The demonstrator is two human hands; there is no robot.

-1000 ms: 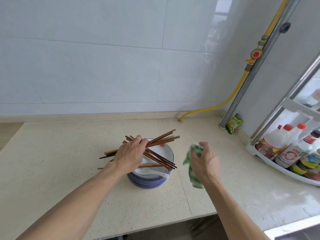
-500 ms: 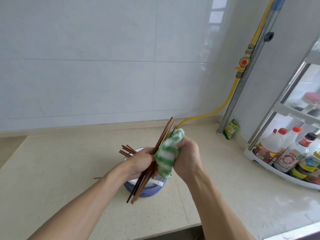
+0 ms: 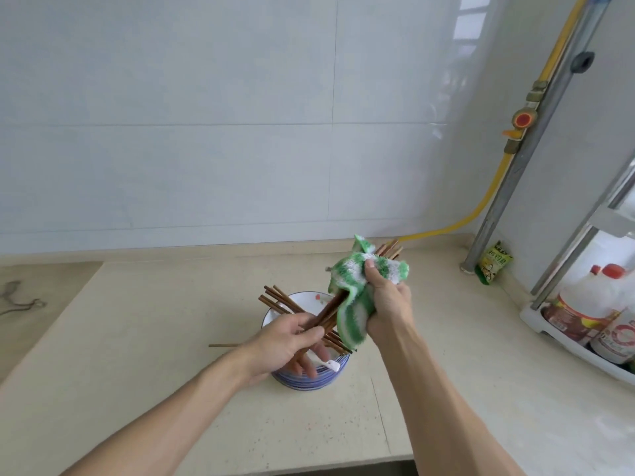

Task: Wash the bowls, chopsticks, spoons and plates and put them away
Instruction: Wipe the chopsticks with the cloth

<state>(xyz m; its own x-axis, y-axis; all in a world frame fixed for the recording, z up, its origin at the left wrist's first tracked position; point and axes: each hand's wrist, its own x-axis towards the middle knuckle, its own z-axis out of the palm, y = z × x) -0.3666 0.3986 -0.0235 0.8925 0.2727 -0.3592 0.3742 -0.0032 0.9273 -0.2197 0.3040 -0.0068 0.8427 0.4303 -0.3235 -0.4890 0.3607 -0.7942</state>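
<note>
The left hand (image 3: 292, 341) grips the lower end of a chopstick bundle (image 3: 326, 312). The right hand (image 3: 386, 304) clamps a cloth (image 3: 357, 293) around its upper half. The bundle's axis rises away and rightward, apparently above the bowl (image 3: 309, 377). More chopsticks (image 3: 275, 298) lie across the bowl.

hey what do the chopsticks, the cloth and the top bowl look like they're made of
Chopsticks: likely wood or bamboo, brown with a dull, unlacquered look. Cloth: soft fuzzy fabric, green and white stripes, bunching round the sticks in the right hand. Top bowl: probably glazed ceramic, glossy white with blue bands outside.
</note>
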